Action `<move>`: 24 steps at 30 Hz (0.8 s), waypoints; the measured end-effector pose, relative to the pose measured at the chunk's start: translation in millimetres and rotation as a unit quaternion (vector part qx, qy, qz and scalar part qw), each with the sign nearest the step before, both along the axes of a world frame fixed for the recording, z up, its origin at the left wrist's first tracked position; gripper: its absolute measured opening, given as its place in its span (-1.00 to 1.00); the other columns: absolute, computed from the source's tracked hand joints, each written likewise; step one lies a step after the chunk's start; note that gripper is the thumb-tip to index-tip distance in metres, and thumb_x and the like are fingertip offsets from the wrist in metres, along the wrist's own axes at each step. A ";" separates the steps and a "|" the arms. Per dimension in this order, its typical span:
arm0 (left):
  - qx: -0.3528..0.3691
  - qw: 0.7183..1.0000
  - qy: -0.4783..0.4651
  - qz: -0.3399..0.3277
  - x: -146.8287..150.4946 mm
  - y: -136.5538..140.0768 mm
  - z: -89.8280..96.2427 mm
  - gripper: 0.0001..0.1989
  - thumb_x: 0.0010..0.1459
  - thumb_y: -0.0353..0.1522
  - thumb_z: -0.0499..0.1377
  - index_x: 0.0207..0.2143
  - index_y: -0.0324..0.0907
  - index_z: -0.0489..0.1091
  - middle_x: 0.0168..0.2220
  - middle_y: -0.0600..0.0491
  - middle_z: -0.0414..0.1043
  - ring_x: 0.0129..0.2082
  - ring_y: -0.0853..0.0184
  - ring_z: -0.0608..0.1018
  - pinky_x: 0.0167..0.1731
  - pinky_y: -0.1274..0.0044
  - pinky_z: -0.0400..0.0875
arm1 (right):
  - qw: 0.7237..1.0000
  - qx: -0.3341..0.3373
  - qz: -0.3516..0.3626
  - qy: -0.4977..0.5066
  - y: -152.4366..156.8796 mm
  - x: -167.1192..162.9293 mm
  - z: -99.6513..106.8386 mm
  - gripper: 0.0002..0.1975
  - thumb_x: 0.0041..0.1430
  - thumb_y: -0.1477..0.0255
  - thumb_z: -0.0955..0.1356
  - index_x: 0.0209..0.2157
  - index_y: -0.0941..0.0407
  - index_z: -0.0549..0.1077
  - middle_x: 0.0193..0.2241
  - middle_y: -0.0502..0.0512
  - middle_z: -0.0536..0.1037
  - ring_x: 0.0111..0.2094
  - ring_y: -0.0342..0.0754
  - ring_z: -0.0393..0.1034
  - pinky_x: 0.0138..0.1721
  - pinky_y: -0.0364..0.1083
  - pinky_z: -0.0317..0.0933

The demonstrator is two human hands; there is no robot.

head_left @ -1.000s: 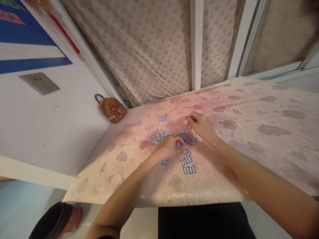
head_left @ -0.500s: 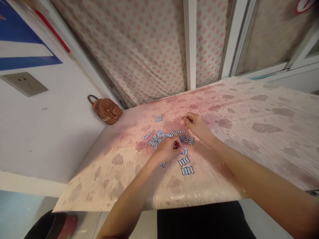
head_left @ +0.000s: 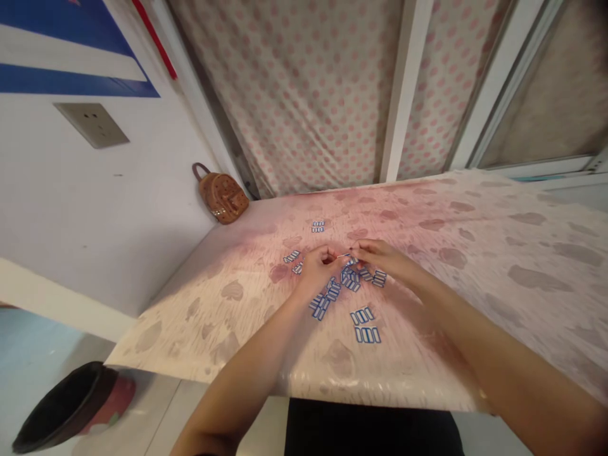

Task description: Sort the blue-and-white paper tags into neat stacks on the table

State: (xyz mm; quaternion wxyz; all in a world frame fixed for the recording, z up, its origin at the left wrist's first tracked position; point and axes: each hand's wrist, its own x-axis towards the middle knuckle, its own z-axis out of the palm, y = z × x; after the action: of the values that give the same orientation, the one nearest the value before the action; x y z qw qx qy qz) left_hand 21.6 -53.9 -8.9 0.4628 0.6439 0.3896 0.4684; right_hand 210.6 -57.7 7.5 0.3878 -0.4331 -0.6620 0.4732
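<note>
My left hand [head_left: 319, 269] is closed in a pinch over the middle of the table. Between its thumb and forefinger is a small flat blue-and-white striped piece [head_left: 342, 256], seen nearly edge-on. My right hand [head_left: 379, 255] meets it from the other side, fingertips pressed together at the piece's far end; whatever they hold is too small to make out. Below the hands lies a loose pile of similar striped pieces [head_left: 350, 279], partly covered by my left hand. Two more striped pieces [head_left: 365, 324] lie apart, nearer the front edge.
A patterned cloth [head_left: 408, 354] covers the table. Beyond the hands sits a small group of striped pieces [head_left: 318, 226]. A brown backpack-shaped pouch [head_left: 223, 197] rests against the wall at the back left. On the floor at lower left stands a dark-rimmed bin [head_left: 102, 402].
My left hand has lifted a striped piece away from the front of the pile. My right hand has come down to meet it. The camera view has shifted.
</note>
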 end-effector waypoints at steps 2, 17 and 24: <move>0.003 1.000 0.000 0.000 0.1 1.8 -2.8 -0.63 -0.03 -0.13 0.35 -0.46 -0.26 0.40 -0.54 0.10 0.43 -0.56 0.47 0.41 -0.53 0.63 0.20 | 1.000 0.001 0.004 0.012 1.7 0.6 -2.3 -0.70 -0.02 0.15 0.43 -0.43 0.10 0.41 -0.59 -0.03 0.46 -0.56 -0.11 0.36 -0.64 -0.19 0.08; 0.136 0.901 0.407 -0.056 65.1 -1.4 13.9 -0.84 -0.12 -0.32 0.40 -0.50 -0.19 0.50 -0.38 -0.05 0.51 -0.25 0.14 0.50 -0.24 0.42 0.39 | 0.920 0.116 -0.348 0.138 15.9 24.7 -2.5 -0.76 0.02 0.20 0.36 -0.48 0.06 0.30 -0.58 -0.02 0.43 -0.59 -0.13 0.30 -0.52 -0.11 0.17; 0.083 0.963 0.257 -0.016 52.0 2.6 10.1 -0.88 0.03 -0.34 0.29 -0.43 -0.20 0.42 -0.45 0.08 0.49 -0.40 0.34 0.51 -0.36 0.56 0.36 | 0.922 0.138 -0.330 0.149 11.4 21.9 5.0 -0.78 0.05 0.21 0.34 -0.48 0.06 0.30 -0.57 -0.06 0.39 -0.57 -0.14 0.25 -0.49 -0.11 0.15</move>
State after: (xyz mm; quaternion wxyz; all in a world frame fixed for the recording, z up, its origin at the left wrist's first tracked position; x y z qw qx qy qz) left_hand 73.7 -51.2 1.2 0.2998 0.7850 0.4443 0.3105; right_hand 232.4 -46.3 12.5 0.6717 -0.4936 -0.4755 0.2814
